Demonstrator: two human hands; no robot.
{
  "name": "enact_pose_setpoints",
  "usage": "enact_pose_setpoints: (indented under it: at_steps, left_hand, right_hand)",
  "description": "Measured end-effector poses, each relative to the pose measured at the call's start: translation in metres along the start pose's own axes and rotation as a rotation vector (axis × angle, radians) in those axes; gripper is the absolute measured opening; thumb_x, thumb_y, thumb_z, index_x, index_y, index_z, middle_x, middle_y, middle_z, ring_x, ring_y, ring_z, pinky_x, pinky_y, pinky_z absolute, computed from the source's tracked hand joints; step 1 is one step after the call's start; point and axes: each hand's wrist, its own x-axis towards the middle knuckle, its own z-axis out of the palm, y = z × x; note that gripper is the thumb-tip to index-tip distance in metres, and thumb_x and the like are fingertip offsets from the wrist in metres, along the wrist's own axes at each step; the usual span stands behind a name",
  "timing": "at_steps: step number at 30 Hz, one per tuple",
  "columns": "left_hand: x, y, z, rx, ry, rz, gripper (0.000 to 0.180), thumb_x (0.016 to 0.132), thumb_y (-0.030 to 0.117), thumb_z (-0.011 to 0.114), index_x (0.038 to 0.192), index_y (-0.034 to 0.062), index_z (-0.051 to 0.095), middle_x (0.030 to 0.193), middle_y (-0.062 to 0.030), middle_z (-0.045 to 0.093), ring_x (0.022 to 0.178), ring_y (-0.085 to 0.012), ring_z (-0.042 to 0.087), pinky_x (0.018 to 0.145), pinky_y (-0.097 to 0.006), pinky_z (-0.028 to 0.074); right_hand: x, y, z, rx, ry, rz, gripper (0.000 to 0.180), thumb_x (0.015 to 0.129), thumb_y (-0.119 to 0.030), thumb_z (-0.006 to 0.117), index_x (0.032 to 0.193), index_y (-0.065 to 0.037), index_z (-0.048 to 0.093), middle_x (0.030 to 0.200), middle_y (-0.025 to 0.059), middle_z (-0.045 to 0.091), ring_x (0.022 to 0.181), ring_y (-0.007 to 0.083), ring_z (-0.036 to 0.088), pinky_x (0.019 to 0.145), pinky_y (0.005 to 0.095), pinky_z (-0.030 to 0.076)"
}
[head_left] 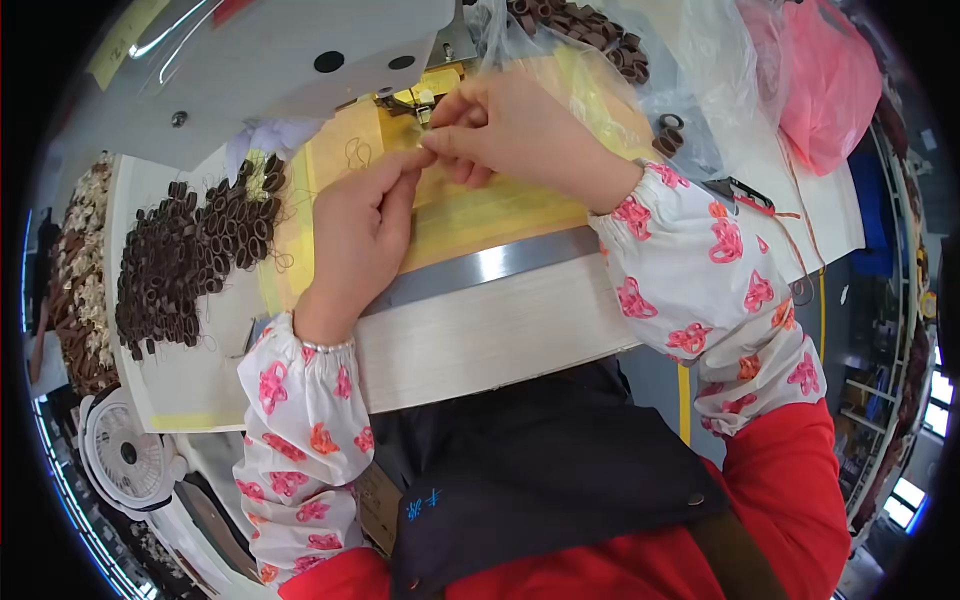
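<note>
in the upper middle of the frame, the left hand [365,225] and right hand [505,130] meet at their fingertips, thumbs and forefingers drawn close; i cannot tell what, if anything, they pinch. just above the tips is the presser foot [424,113] of a white machine [265,80] filling the upper left. beneath the hands lies a yellow sheet [490,228] edged by a metal strip [490,264]. brown loops [170,265] lie piled at left, more at upper right near a pink bag [825,95].
</note>
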Motion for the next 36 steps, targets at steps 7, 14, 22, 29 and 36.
enact_pose_setpoints:
  at_steps: [7,14,22,29,36]
  left_hand:
    - [0.005,0.004,-0.007,-0.199,0.013,-0.107,0.015,0.086,0.01,0.053,0.094,0.0019,0.063,0.061,-0.0025,0.051,0.056,-0.0082,0.044,0.051,-0.023,0.036]
    - [0.02,-0.012,-0.009,-0.076,-0.144,0.028,0.022,0.087,0.021,0.055,0.092,0.0018,0.062,0.057,-0.0006,0.049,0.051,-0.0081,0.042,0.049,-0.023,0.034]
    - [0.021,-0.006,-0.01,-0.131,-0.069,-0.218,0.017,0.079,0.012,0.063,0.094,0.0051,0.065,0.048,0.0028,0.04,0.046,-0.0047,0.035,0.045,-0.022,0.029]
    - [0.029,-0.009,-0.002,-0.026,-0.042,-0.236,0.019,0.075,0.014,0.065,0.091,0.0043,0.065,0.047,0.0013,0.044,0.044,-0.0051,0.038,0.045,-0.021,0.031]
    - [0.041,-0.006,0.0,-0.041,-0.02,-0.407,0.02,0.076,0.019,0.066,0.084,0.0005,0.065,0.049,0.0016,0.05,0.045,-0.0024,0.041,0.045,-0.019,0.033]
  right_hand:
    - [-0.015,0.012,0.016,0.103,0.058,-0.133,0.018,0.078,-0.01,0.063,0.086,0.004,0.055,0.069,0.0054,0.059,0.06,0.0088,0.058,0.054,0.0202,0.046]
    - [-0.053,-0.013,0.014,-0.008,-0.07,-0.183,0.013,0.074,-0.007,0.061,0.081,0.003,0.056,0.065,0.0085,0.059,0.061,0.0146,0.06,0.057,0.0268,0.048]
    - [0.009,-0.002,-0.011,0.196,-0.206,0.005,0.018,0.081,-0.011,0.06,0.085,0.005,0.053,0.07,0.0101,0.06,0.061,0.0151,0.062,0.052,0.0239,0.051]
    - [0.011,0.02,-0.002,-0.188,0.107,-0.36,0.014,0.08,-0.009,0.062,0.087,0.001,0.054,0.074,0.0063,0.061,0.064,0.0121,0.06,0.055,0.024,0.047]
    - [0.02,0.027,0.001,-0.352,0.324,-0.604,0.008,0.075,-0.004,0.063,0.079,0.001,0.059,0.068,0.0105,0.06,0.057,0.0165,0.058,0.052,0.0258,0.045]
